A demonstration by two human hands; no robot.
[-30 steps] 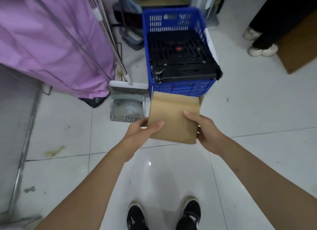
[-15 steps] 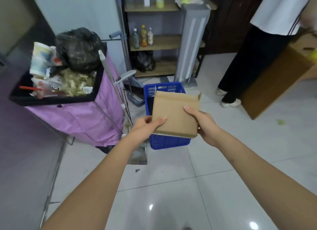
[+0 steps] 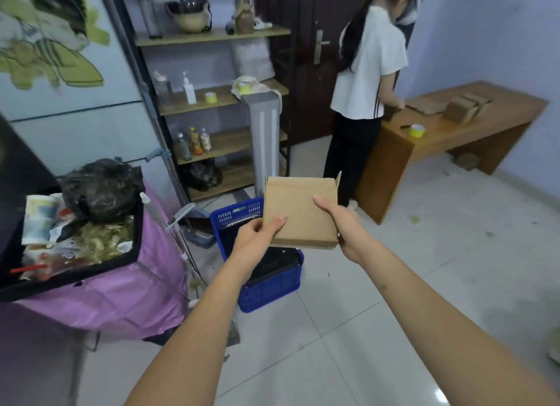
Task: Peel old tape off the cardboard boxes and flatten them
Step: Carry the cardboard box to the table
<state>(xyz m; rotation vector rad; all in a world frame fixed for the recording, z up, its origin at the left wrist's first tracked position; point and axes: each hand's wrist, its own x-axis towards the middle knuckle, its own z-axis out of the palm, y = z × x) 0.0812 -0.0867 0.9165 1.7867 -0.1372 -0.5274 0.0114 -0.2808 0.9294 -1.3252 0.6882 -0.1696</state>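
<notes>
I hold a small brown cardboard box (image 3: pixel 300 211) in the air in front of me, above a blue crate. My left hand (image 3: pixel 257 239) grips its lower left corner, thumb on top. My right hand (image 3: pixel 342 223) grips its right edge, thumb lying across the top face. The box is shallow and nearly flat, with one flap sticking up at its far right corner. A band of tape runs along its far edge. More cardboard boxes (image 3: pixel 463 108) lie on a wooden table at the right.
A blue plastic crate (image 3: pixel 272 287) with a black tray inside stands on the tiled floor below the box. A purple trash cart (image 3: pixel 100 287) full of rubbish is at the left. A person in a white shirt (image 3: pixel 363 81) works at the wooden table (image 3: pixel 454 135). Shelves (image 3: pixel 212 99) stand behind.
My view has lifted from the floor to the room. Both hands keep the same hold on the box, which now sits higher against the crate and shelves.
</notes>
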